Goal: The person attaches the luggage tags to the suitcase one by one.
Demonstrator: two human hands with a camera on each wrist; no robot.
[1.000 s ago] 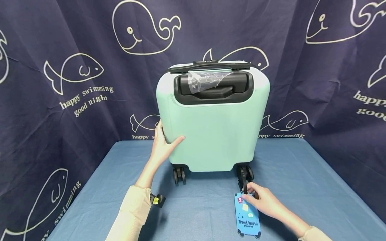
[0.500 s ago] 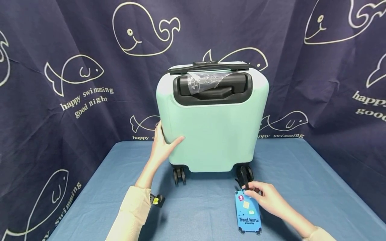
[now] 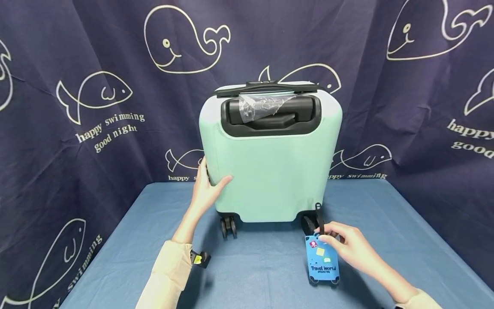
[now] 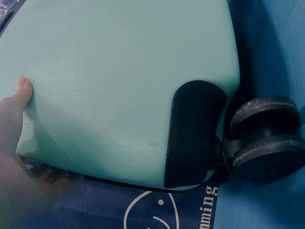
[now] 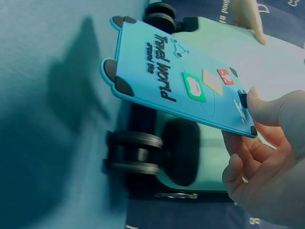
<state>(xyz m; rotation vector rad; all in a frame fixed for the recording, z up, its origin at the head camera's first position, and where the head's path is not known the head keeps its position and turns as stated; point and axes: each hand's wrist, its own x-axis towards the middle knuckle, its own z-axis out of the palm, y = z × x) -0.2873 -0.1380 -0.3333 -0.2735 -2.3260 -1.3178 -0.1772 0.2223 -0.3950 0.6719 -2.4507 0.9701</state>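
Note:
A mint-green suitcase [image 3: 270,171] stands upright on its wheels, its black recessed handle partly wrapped in clear plastic. My left hand [image 3: 205,191] grips its left edge, thumb on the front face and fingers round the side, as the left wrist view also shows. Low at the right corner, my right hand [image 3: 345,244] pinches the top of a blue luggage tag [image 3: 322,262] by its black strap [image 3: 320,219]. In the right wrist view the tag [image 5: 147,71] is tilted, its "Travel World" print and coloured patches facing the camera. The strap's loose end points up, in front of the suitcase's lower right corner.
A blue cloth covers the table [image 3: 262,274]. Close behind the suitcase hangs a dark blue curtain [image 3: 115,38] with fish and whale drawings. Black double wheels [image 3: 228,227] stick out below the suitcase. A small black device [image 3: 200,259] sits at my left wrist.
My right hand has lifted the luggage tag up and slightly right. The strap's end, earlier down by the wheel, now stands up over the suitcase's corner. My left hand keeps its grip.

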